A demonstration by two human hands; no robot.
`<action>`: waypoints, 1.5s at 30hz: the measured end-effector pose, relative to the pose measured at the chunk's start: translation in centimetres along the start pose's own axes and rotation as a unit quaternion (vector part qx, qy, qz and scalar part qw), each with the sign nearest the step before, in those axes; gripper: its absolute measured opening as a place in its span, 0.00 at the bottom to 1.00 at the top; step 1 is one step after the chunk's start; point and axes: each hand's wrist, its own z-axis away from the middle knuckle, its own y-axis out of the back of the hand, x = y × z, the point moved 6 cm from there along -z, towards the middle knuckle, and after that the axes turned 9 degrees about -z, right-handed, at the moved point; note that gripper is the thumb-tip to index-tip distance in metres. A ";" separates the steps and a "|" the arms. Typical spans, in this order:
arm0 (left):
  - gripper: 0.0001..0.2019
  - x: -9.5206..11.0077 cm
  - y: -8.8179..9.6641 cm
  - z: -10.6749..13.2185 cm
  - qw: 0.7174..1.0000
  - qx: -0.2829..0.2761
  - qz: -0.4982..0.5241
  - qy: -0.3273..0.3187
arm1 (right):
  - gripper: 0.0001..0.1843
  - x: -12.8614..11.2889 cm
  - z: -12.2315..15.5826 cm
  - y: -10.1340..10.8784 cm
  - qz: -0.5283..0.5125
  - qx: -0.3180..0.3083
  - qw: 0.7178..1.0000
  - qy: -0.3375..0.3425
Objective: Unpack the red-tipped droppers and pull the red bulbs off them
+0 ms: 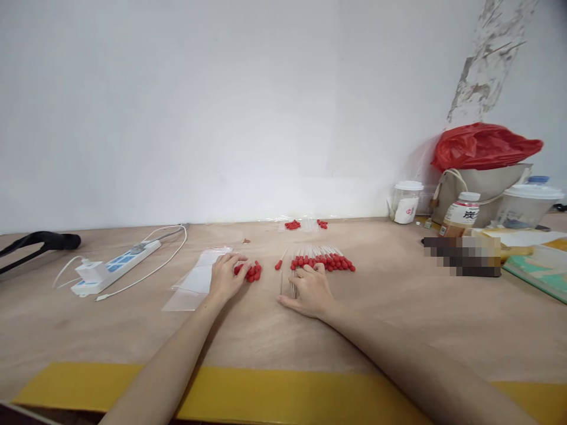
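My left hand [227, 276] bends over a small heap of red rubber bulbs [254, 273], its thumb and fingers closed around a bulb at the near edge. My right hand [312, 290] lies low on the table with fingers curled down onto thin glass tubes [292, 288], partly hidden beneath it. Just beyond the right hand is a row of glass droppers with red bulbs [332, 261], tubes pointing away from me. A single dropper [279, 264] lies apart between the two hands.
Clear plastic bags [199, 274] lie left of the left hand. Farther left are a power strip [119, 267] and a white cable. Bags with red bulbs [292, 225] rest by the wall. A lidded cup [406, 202], a bottle [461, 213] and a red bag [485, 147] stand right.
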 end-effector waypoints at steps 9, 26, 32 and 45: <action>0.11 6.9 -1.5 -0.9 0.983 -0.082 -0.057 -0.153 | 0.25 1.2 0.0 1.7 -0.022 0.026 0.999 -0.017; 0.08 7.5 -0.6 -1.1 0.996 -0.010 -0.073 -0.044 | 0.14 6.7 3.0 4.4 -0.049 0.146 0.985 -0.079; 0.07 8.8 1.2 2.7 0.988 -0.038 0.028 -0.144 | 0.20 4.4 3.1 4.8 -0.039 0.120 0.992 0.031; 0.10 10.9 1.5 3.9 0.966 -0.075 0.165 -0.186 | 0.13 2.7 4.0 3.0 -0.061 0.061 0.989 0.121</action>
